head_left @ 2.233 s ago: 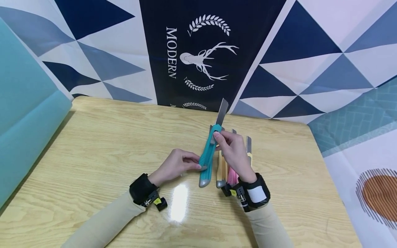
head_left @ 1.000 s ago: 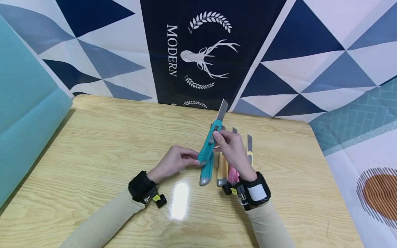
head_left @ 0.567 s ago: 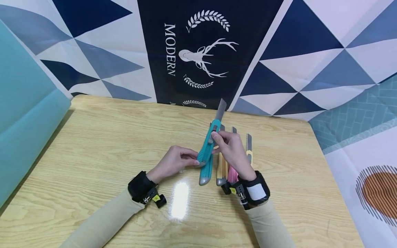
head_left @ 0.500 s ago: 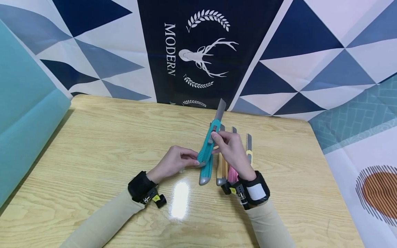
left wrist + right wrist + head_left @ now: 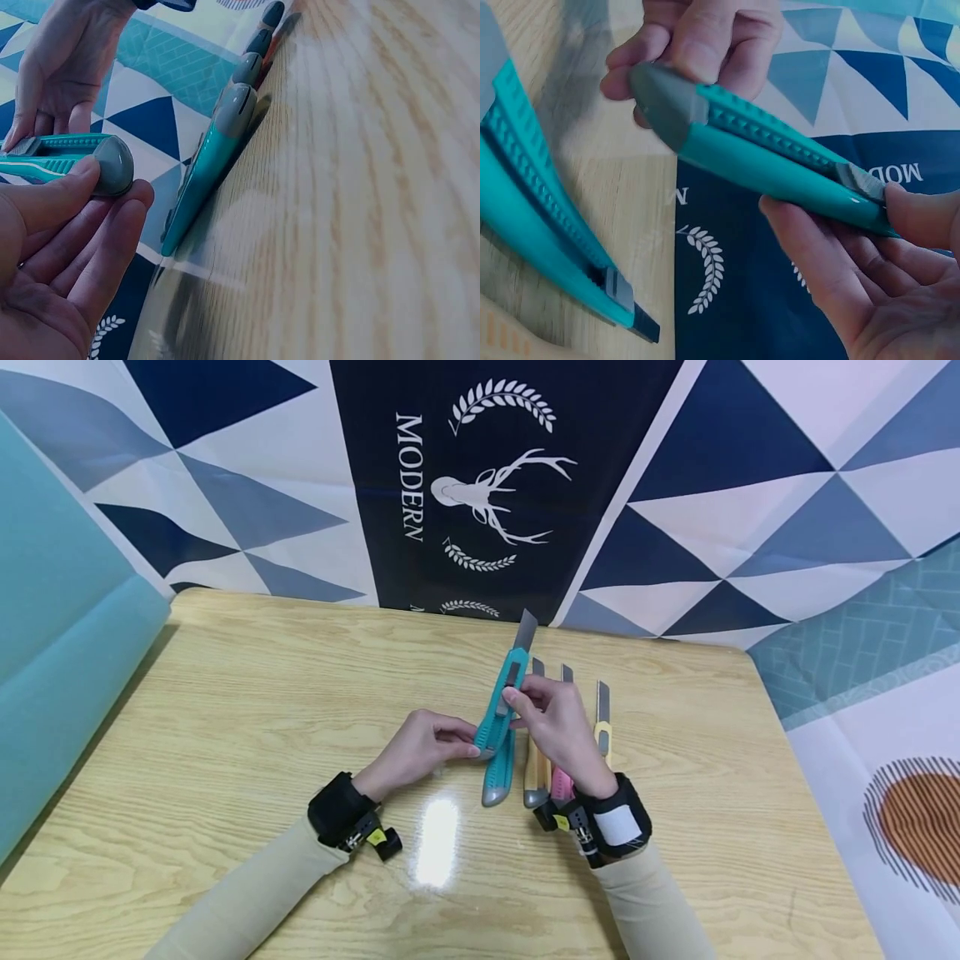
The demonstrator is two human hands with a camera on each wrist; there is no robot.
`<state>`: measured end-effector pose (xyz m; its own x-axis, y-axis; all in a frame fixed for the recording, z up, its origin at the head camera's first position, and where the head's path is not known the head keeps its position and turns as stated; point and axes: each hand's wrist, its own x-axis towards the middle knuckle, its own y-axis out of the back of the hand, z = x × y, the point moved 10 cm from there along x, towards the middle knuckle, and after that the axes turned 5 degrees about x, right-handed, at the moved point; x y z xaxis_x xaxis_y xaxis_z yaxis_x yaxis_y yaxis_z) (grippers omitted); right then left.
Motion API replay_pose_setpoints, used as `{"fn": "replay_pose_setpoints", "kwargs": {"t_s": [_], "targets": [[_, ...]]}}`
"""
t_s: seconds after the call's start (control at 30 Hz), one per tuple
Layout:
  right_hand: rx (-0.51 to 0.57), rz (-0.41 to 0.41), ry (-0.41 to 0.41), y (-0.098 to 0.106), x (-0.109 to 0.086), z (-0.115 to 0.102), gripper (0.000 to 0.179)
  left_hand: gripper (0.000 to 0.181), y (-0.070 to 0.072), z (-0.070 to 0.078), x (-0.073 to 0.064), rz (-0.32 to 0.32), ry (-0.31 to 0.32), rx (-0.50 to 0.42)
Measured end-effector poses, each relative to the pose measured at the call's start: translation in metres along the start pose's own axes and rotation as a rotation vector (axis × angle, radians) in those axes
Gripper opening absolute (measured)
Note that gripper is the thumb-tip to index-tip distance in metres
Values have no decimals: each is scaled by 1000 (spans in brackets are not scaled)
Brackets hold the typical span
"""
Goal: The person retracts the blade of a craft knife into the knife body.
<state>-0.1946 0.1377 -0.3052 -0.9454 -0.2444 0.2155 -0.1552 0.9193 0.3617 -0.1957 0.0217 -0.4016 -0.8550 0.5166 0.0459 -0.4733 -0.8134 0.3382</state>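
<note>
A teal box cutter [image 5: 495, 720] is held above the table, tilted, its blade [image 5: 526, 630] sticking out at the far end. My left hand [image 5: 422, 747] pinches its grey end cap [image 5: 115, 166] between thumb and fingers. At the front part my right hand [image 5: 562, 724] grips the body from the right, thumb at the grey slider [image 5: 859, 180]. Beneath it a second teal box cutter [image 5: 498, 781] lies on the table, partly hidden. To its right lie an orange-yellow box cutter [image 5: 535, 777], a pink one, largely covered by the right hand, and a pale yellow one [image 5: 603, 735].
The wooden table [image 5: 300, 693] ends at a patterned cloth backdrop [image 5: 465, 485] behind. A light blue panel [image 5: 75, 635] borders it on the left. Light glares off the tabletop [image 5: 437, 843] in front of the hands.
The right thumb and slider have moved back along the box cutter's body, and less blade now sticks out. The left hand keeps its pinch on the end cap, which has risen slightly.
</note>
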Motion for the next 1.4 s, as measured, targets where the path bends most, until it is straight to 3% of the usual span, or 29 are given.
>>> {"fn": "replay_pose_setpoints", "kwargs": {"t_s": [0.1, 0.37, 0.53, 0.8, 1.4], "targets": [[-3, -1, -7, -1, 0, 0, 12, 18, 2, 13, -3, -9, -2, -6], [-43, 28, -31, -2, -2, -2, 10, 19, 5, 18, -6, 0, 0, 14], [-26, 45, -19, 0, 0, 3, 13, 19, 6, 17, -5, 5, 8, 6], [69, -50, -92, -8, 2, 18, 24, 20, 9, 16, -4, 35, 7, 17], [99, -8, -51, -4, 1, 12, 18, 19, 6, 15, -4, 21, 30, -37]]}}
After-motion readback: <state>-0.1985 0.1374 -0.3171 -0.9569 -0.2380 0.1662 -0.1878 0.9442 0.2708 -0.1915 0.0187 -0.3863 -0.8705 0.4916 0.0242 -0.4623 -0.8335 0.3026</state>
